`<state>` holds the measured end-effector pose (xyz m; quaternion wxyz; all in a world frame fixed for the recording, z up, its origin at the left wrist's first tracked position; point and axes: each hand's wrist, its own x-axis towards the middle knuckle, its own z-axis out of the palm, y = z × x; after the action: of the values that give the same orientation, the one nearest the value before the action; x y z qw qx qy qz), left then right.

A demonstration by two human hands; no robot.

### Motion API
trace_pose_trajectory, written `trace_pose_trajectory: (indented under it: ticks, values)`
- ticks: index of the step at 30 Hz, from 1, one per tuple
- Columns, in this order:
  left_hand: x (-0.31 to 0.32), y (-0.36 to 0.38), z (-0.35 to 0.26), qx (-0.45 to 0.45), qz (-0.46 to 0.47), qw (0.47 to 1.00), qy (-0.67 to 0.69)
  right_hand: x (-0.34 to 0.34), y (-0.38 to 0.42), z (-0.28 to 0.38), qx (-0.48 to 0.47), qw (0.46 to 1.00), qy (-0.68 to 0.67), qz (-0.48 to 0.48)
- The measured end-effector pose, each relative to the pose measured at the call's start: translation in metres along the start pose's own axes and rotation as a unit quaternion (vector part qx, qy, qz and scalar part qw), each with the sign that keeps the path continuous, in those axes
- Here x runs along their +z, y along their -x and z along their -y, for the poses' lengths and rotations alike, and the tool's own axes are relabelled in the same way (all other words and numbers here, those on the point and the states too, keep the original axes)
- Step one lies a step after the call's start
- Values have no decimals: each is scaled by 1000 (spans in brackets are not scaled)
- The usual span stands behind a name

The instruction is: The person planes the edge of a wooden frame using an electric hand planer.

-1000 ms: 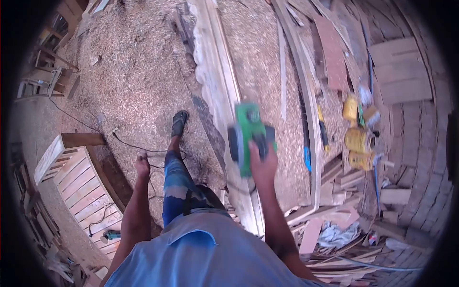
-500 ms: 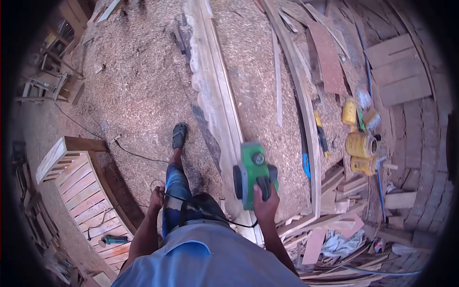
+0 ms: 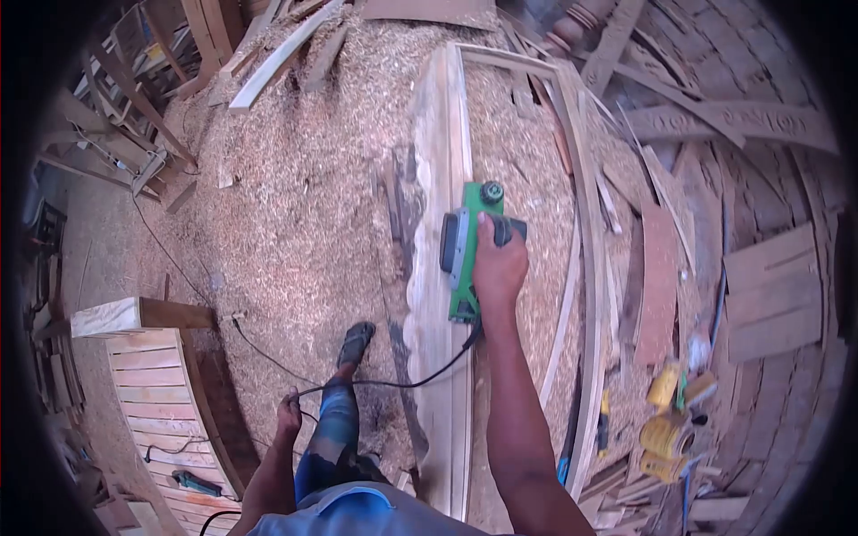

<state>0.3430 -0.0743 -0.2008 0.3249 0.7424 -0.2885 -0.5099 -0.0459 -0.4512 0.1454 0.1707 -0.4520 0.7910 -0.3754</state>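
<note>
My right hand (image 3: 500, 266) is wrapped around the black handle of a green electric planer (image 3: 466, 268). The planer lies along a long wooden board (image 3: 435, 375), tilted so its side faces left, overlapping the board's right edge. That board has a scalloped left edge and forms one long side of a wooden frame. Down at the left, my left hand (image 3: 289, 411) is closed on the planer's black power cord (image 3: 407, 385), which runs in a slack curve to the tool's rear end.
A slatted wooden piece (image 3: 156, 393) stands at the left with another green power tool (image 3: 196, 482) on it. Wood shavings cover the floor. Yellow jars (image 3: 666, 435) and loose planks are on the right. An extension cord (image 3: 170, 253) crosses the floor.
The planer has moved forward, away from my body, along the board in my right hand. My left hand still holds the cord, now farther out. The view has shifted forward.
</note>
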Motion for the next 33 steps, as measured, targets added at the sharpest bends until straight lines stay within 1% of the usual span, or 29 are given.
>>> trace_pose_trajectory:
  ticks: [1,4,6,8,9,11,12,13,14,17,18,20,21,22,23,24,25,26,27,28,29,30,31,32,33]
  values:
    - [8,-7,-13,-32,8,999,8,14,-29,20,5,1000,14,-3]
    - [36,-33,-57,67,5,997,42,57,-113,70,11,1000,13,8]
    - [48,-55,-93,-2,1,998,57,87,-167,100,11,1000,27,9]
    - [50,-76,-118,66,37,996,45,114,-215,124,14,997,73,-6]
    - [52,-88,-131,50,37,996,58,125,-242,136,25,997,65,23]
    - [64,-109,-152,17,35,995,86,153,-290,160,35,997,58,46]
    - [72,-121,-183,-92,8,994,53,167,-312,170,42,996,56,57]
    - [79,-128,-215,-98,-5,993,68,179,-333,179,35,996,57,54]
    - [86,-135,-232,-103,-18,991,84,191,-352,188,26,997,59,51]
    - [92,-156,-204,18,3,997,76,225,-406,202,-12,998,51,37]
    - [94,-153,-212,-42,10,998,41,233,-414,203,-34,998,44,28]
    - [104,-130,-260,30,-22,999,-26,220,-401,210,-15,998,35,56]
    - [102,-121,-253,44,-20,998,-28,212,-391,211,-6,997,32,70]
    - [102,-118,-242,62,-22,997,-28,210,-384,209,-17,997,28,65]
    - [99,-107,-225,73,-19,997,-32,206,-373,200,-22,997,29,61]
    - [93,-105,-184,54,-26,998,-3,197,-355,184,-19,998,35,57]
    - [80,-95,-140,138,-42,989,-3,185,-336,166,-13,998,17,53]
    - [63,-88,-130,92,-12,996,9,168,-307,154,-7,998,16,59]
    - [45,-81,-105,97,-16,995,-5,150,-278,144,-5,998,14,63]
    - [17,-77,-64,185,16,979,-87,130,-237,121,10,997,16,69]
    - [-5,-62,-62,74,39,996,-15,109,-194,95,5,998,31,54]
    - [-16,-56,-42,-3,-21,999,-30,87,-152,77,-14,999,40,35]
    - [-33,-38,-35,28,-11,999,-16,59,-102,52,-25,998,52,17]
    - [-39,-24,-39,-60,-42,997,-13,34,-49,24,-38,997,60,-10]
    - [-55,-17,-22,-95,-24,995,-26,6,5,-2,-59,996,63,-36]
